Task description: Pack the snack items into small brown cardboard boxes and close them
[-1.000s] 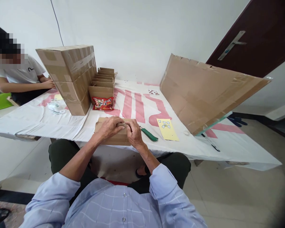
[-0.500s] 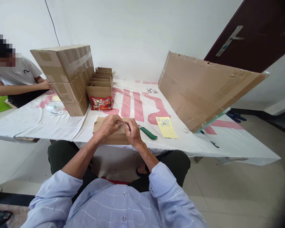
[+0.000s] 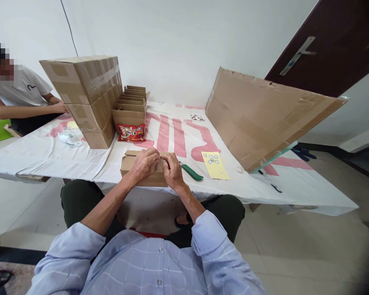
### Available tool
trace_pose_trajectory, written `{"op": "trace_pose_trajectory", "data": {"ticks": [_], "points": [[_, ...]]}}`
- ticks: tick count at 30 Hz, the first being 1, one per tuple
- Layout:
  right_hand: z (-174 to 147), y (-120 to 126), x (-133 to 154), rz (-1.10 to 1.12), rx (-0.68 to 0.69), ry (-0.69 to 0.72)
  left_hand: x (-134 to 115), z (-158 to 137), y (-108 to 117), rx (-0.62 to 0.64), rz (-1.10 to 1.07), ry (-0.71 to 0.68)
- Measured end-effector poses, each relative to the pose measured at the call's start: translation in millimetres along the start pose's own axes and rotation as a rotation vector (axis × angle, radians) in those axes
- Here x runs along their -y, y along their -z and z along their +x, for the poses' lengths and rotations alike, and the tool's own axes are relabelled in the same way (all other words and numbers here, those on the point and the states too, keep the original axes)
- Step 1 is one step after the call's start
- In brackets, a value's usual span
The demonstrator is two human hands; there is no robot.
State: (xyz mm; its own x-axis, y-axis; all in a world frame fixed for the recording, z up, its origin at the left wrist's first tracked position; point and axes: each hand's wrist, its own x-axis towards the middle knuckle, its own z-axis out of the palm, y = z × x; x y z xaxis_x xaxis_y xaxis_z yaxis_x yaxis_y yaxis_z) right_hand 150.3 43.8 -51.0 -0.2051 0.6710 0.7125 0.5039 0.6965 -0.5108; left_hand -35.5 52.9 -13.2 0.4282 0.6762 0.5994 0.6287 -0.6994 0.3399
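A small cardboard box (image 3: pixel 127 163) lies at the table's front edge, mostly covered by my hands. My left hand (image 3: pixel 146 164) is closed above the box, its fingertips pinched together. Close beside it, my right hand (image 3: pixel 173 171) is also closed, thumb against fingers. Whatever the two pinches hold is too small and too hidden to make out. Just right of my right hand rests a green-handled utility knife (image 3: pixel 192 172). Farther right lies a yellow sheet (image 3: pixel 215 166) with small printed shapes.
Taped cartons (image 3: pixel 92 90) are stacked at left, beside a row of open boxes (image 3: pixel 129 116). A red snack packet (image 3: pixel 131 132) leans there. A large cardboard sheet (image 3: pixel 270 119) stands at right, a dark thin tool (image 3: pixel 270 182) near it. Another person (image 3: pixel 27 98) sits far left.
My fingers have shifted slightly over the box, the left ones curling in more. The view has moved a little; the box, knife and yellow sheet stay in place.
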Motion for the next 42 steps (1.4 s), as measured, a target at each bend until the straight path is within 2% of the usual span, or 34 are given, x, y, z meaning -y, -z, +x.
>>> {"op": "trace_pose_trajectory", "data": {"ticks": [8, 15, 22, 32, 38, 42], "points": [[-0.5, 0.2, 2.5, -0.019, 0.001, -0.024, -12.3, -3.9, 13.7, -0.058, -0.305, 0.071], [1.4, 4.8, 5.5, 0.035, -0.016, -0.032, -17.7, -3.2, 32.8, -0.049, -0.605, 0.334], [-0.6, 16.0, 20.4, 0.097, -0.085, -0.033, -21.4, 1.1, 31.5, -0.098, -0.7, 0.408], [-1.1, 10.9, 27.1, 0.142, -0.079, -0.148, -22.8, -1.9, 32.2, -0.062, -0.587, 0.349], [-9.4, 31.2, 17.6, 0.132, -0.109, -0.135, -19.3, -2.2, 20.9, -0.057, -0.557, 0.175], [-14.0, 43.9, 12.2, 0.16, -0.109, -0.18, -19.7, -2.5, 13.7, -0.048, -0.559, 0.184]]}}
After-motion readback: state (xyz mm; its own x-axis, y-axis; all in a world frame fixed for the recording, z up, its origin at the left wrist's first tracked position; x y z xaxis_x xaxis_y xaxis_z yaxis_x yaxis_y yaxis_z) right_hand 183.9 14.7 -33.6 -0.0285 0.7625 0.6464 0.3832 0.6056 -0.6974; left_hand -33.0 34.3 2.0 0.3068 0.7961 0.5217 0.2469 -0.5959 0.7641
